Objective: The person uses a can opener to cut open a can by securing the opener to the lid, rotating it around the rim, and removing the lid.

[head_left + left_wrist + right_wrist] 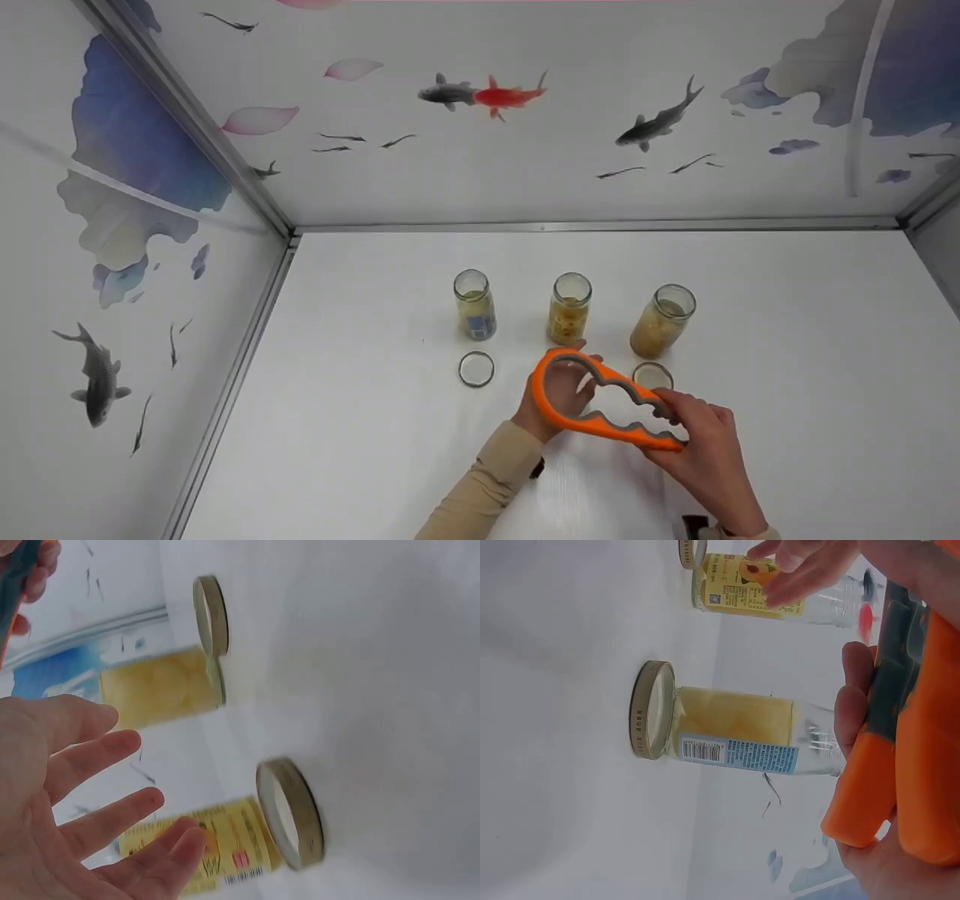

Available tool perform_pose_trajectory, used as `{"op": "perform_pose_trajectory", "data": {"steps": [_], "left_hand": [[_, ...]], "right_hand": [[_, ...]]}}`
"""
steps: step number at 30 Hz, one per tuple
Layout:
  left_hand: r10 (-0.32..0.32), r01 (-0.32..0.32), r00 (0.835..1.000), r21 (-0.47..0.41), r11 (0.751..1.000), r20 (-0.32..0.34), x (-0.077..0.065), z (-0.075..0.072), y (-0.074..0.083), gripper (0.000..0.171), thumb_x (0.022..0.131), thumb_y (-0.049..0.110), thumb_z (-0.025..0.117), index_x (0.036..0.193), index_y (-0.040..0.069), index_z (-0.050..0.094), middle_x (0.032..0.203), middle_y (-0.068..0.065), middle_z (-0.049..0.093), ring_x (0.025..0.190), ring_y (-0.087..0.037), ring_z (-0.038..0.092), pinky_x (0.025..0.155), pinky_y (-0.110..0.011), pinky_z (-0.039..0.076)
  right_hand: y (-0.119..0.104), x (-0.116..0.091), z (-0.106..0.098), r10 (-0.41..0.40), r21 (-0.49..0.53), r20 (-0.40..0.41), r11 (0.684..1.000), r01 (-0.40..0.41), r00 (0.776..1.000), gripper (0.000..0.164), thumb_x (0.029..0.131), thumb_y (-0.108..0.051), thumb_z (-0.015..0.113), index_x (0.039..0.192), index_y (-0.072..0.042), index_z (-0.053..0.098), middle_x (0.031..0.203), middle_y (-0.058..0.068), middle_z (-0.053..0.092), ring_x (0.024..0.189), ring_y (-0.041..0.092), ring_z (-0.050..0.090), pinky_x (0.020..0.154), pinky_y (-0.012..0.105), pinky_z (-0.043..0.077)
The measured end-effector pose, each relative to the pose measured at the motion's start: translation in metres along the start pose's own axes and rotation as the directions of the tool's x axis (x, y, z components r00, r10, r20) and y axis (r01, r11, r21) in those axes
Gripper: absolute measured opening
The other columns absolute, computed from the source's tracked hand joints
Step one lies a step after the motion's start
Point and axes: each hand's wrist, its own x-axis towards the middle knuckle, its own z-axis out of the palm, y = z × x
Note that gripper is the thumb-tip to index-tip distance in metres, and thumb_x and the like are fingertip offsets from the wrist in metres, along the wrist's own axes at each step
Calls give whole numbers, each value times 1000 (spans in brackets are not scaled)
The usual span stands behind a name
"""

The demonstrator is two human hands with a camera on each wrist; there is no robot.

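Observation:
My right hand [709,446] grips an orange jar opener [600,427] with grey wavy inner edges by its handle end. The opener's round end lies over my left hand [564,386] in the head view, and no contact between them can be made out. My left hand holds nothing; its fingers [112,817] are spread and slightly bent. Three lidless glass jars stand beyond the hands: a left jar [475,311], a middle jar [568,315] with a yellow label, and a right jar [660,326]. All contain pale yellow food.
One metal lid [476,369] lies before the left jar, another lid [652,375] before the right jar, partly behind the opener. A further lid [291,814] lies by the yellow-labelled jar. White panels [480,180] printed with fish surround the white table [360,420].

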Motion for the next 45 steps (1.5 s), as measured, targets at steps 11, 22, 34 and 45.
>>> {"op": "perform_pose_trajectory", "data": {"steps": [11,22,34,45], "left_hand": [[-97,148,985,403,903,-144,-14,-39,-10,30,93,16,65,123,13,64,136,-12,52,119,-30,51,90,-44,49],[-158,251,963,519,817,-217,-24,-72,-10,27,95,19,62,122,16,65,136,-8,53,119,-27,52,91,-44,49],[-52,185,967,544,818,-250,-30,-81,-6,24,96,16,61,119,14,66,133,-11,54,116,-29,55,89,-43,50],[-57,198,966,578,792,-254,-35,-81,-10,23,94,16,64,117,15,68,133,-11,54,118,-28,54,83,-44,51]], "right_hand": [[-3,-1,6,-1,-23,29,1000,2,1000,64,53,-2,91,112,-5,65,82,1,65,77,17,52,77,41,32],[-4,-8,21,52,-80,169,996,-39,984,61,55,-7,91,110,-9,65,84,-3,64,80,16,55,79,42,34],[-4,-8,47,0,-184,324,981,63,946,57,54,-13,92,105,-14,67,83,-7,61,79,14,54,81,40,36],[1,-12,58,-92,-210,353,962,174,931,55,54,-12,88,104,-14,65,88,-4,62,81,17,55,81,40,36]]}}
